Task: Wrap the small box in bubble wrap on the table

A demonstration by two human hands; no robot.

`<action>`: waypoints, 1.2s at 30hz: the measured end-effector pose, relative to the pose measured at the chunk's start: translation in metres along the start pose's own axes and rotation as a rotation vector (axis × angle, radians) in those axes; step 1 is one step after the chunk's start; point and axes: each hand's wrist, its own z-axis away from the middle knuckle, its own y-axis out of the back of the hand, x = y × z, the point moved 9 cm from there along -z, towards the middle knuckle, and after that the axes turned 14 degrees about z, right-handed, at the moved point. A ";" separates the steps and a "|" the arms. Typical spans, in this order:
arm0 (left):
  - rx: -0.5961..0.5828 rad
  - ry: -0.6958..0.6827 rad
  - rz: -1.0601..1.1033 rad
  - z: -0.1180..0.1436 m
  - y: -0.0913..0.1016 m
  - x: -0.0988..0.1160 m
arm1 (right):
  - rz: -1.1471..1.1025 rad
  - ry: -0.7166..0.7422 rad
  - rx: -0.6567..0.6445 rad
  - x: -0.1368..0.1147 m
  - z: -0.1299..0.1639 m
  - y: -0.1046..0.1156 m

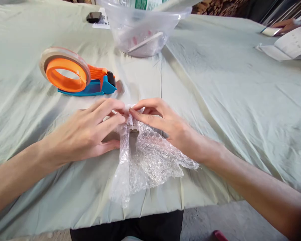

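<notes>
I sit at a packing bench: cloth-covered table (215, 100), tape dispenser (75, 72), bubble wrap (150, 157), plastic tub (142, 30), paper slips (288, 45).

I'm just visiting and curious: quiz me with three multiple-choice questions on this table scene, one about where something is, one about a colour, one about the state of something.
1. Where does the tape dispenser lie?
A. beyond the left hand
B. inside the clear bowl
C. on the floor

2. What colour is the dispenser's wheel?
A. green
B. orange
C. black

3. What are the two hands doing with the bubble wrap?
A. resting apart from it
B. both pinching its top edge
C. only the right hand touches it

Answers:
1 A: it sits on the cloth farther up the table than the left hand.
2 B: the ring is bright orange on a blue base.
3 B: fingertips of both hands meet on the wrap's upper edge.
</notes>
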 end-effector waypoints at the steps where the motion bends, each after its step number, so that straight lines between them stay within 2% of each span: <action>1: 0.011 0.001 -0.031 -0.002 -0.001 0.003 | 0.009 0.000 0.045 0.000 0.000 0.001; 4: 0.052 -0.005 -0.116 -0.009 -0.004 0.014 | 0.072 0.059 0.155 -0.003 -0.001 0.004; 7: 0.100 -0.001 -0.110 -0.013 -0.007 0.019 | 0.090 0.097 0.216 -0.005 -0.002 0.007; 13: 0.299 0.180 0.260 -0.011 -0.001 -0.002 | -0.017 -0.021 0.262 -0.001 -0.008 0.011; 16: 0.345 0.257 0.389 -0.012 0.000 -0.008 | -0.069 -0.013 0.316 -0.003 -0.009 0.018; 18: 0.373 0.314 0.417 -0.013 0.001 -0.011 | -0.108 0.028 0.303 -0.005 -0.009 0.021; 21: 0.403 0.412 0.448 -0.011 0.001 -0.015 | -0.163 0.039 0.205 -0.003 -0.008 0.020; 23: 0.430 0.459 0.478 -0.008 0.001 -0.016 | -0.177 -0.004 0.176 0.001 -0.008 0.020; 27: 0.534 0.525 0.511 0.002 0.002 -0.018 | -0.175 -0.131 0.228 0.006 -0.010 0.020; 32: 0.532 0.505 0.545 0.002 -0.001 -0.013 | -0.205 -0.343 0.312 0.015 -0.013 0.018; 36: 0.519 0.435 0.445 -0.005 0.006 -0.007 | -0.427 -0.511 0.300 0.032 -0.010 0.007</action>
